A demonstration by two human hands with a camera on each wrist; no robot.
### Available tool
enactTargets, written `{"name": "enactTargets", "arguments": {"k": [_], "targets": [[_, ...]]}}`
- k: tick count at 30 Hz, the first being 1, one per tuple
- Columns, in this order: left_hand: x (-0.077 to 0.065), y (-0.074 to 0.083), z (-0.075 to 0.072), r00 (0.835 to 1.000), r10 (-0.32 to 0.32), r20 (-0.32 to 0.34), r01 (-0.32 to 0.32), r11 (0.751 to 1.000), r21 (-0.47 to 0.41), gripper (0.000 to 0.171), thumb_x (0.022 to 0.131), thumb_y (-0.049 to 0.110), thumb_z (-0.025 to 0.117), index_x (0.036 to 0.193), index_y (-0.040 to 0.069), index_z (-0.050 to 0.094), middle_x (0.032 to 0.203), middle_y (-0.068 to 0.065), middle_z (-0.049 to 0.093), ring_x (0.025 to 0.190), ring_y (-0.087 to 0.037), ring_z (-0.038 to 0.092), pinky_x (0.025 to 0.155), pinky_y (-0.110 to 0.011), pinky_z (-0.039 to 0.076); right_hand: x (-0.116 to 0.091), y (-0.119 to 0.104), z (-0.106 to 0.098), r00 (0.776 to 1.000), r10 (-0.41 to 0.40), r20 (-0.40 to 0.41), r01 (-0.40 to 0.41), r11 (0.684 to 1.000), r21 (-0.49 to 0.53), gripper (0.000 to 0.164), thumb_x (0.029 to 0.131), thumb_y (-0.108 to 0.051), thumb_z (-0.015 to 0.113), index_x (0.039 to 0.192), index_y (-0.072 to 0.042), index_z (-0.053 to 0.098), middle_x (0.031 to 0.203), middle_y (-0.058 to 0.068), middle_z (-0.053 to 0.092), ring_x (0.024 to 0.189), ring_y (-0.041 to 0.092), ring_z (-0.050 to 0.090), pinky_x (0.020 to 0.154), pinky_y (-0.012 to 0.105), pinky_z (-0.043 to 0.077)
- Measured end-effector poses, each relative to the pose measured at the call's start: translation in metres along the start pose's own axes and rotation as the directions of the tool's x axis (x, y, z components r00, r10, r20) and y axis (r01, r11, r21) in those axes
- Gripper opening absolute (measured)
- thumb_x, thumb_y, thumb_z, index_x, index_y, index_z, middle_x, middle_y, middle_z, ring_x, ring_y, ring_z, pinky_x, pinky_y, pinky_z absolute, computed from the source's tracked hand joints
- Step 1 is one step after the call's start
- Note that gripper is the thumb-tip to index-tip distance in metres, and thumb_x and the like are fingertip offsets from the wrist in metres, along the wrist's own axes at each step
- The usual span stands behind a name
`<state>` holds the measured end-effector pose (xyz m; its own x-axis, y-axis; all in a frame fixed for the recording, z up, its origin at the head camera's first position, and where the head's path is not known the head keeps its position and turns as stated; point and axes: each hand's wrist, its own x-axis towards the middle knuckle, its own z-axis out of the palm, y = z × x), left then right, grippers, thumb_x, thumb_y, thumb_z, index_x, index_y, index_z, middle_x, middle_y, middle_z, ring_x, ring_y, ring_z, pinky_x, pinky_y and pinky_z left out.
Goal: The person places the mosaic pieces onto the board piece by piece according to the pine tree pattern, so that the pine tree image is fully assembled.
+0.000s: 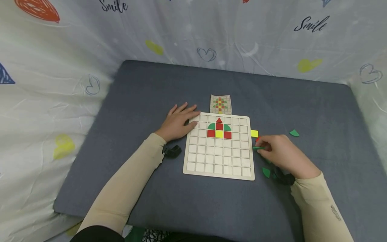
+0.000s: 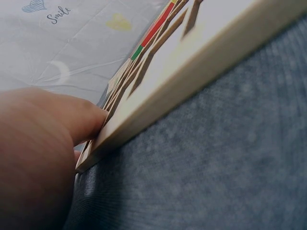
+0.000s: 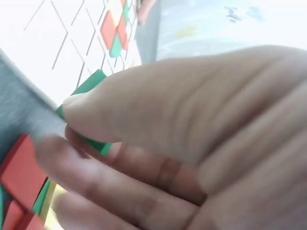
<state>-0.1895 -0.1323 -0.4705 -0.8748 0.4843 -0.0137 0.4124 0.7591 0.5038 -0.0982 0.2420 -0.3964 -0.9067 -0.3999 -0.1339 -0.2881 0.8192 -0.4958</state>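
1. Upper design is being shown on the wooden grid board [image 1: 205, 159]: red triangle [image 1: 219, 120], red squares [image 1: 211, 133], green quarter-circles [image 1: 211, 126], yellow square [image 1: 219, 134]. Lower rows are being left bare (judging by the pattern card [image 1: 220, 105], plenty remaining).
2. Green piece [image 1: 258, 147] is being held at the board's right edge, near edge-on; long axis running left-right, one end pointing boardward.
3. It is being pinched by right hand [image 1: 281, 151], thumb against fingers.
4. Board's upper-left corner is being touched by left hand [image 1: 178, 122], fingers spread, nothing gripped.
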Motion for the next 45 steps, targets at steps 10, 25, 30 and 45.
{"name": "enactTargets", "arguments": {"k": [10, 25, 30, 45], "targets": [[0.000, 0.002, -0.001, 1.000, -0.005, 0.003, 0.005, 1.000, -0.002, 0.054, 0.110, 0.044, 0.054, 0.161, 0.028, 0.047, 0.172, 0.003, 0.031, 0.164, -0.025, 0.012, 0.132, -0.050, -0.004, 0.021, -0.016, -0.002, 0.994, -0.062, -0.085, 0.060, 0.998, -0.024, 0.009, 0.089, -0.005, 0.082, 0.098, -0.005, 0.082, 0.083, -0.001, 0.067, 0.071, 0.014, 0.057, 0.061, 0.028, 0.049], [0.002, 0.003, 0.000, 1.000, -0.005, 0.002, 0.005, 1.000, 0.007, 0.054, 0.109, 0.044, 0.054, 0.160, 0.028, 0.048, 0.171, 0.002, 0.031, 0.163, -0.025, 0.013, 0.132, -0.051, -0.003, 0.048, -0.022, 0.000, 0.999, 0.037, 0.008, -0.037, 0.999, 0.025, 0.013, 0.096, -0.014, 0.077, 0.106, -0.006, 0.078, 0.089, 0.003, 0.073, 0.064, 0.017, 0.056, 0.058, 0.033, 0.049], [0.000, 0.002, -0.002, 1.000, -0.004, -0.004, 0.004, 1.000, 0.006, 0.054, 0.109, 0.044, 0.055, 0.160, 0.027, 0.048, 0.171, 0.002, 0.032, 0.163, -0.026, 0.013, 0.132, -0.052, -0.002, 0.057, -0.020, 0.004, 0.998, 0.059, 0.008, -0.060, 0.998, 0.037, 0.013, 0.096, -0.014, 0.076, 0.106, -0.007, 0.078, 0.090, 0.004, 0.072, 0.066, 0.019, 0.056, 0.059, 0.033, 0.049], [0.001, 0.002, 0.000, 1.000, -0.003, -0.006, 0.003, 1.000, 0.007, 0.054, 0.110, 0.044, 0.054, 0.160, 0.026, 0.048, 0.171, 0.003, 0.031, 0.163, -0.025, 0.013, 0.132, -0.050, -0.004, 0.067, -0.010, 0.021, 0.998, 0.058, 0.018, -0.059, 0.996, 0.064, 0.013, 0.098, -0.014, 0.074, 0.106, -0.004, 0.078, 0.088, 0.006, 0.073, 0.067, 0.018, 0.057, 0.063, 0.033, 0.050]]}}
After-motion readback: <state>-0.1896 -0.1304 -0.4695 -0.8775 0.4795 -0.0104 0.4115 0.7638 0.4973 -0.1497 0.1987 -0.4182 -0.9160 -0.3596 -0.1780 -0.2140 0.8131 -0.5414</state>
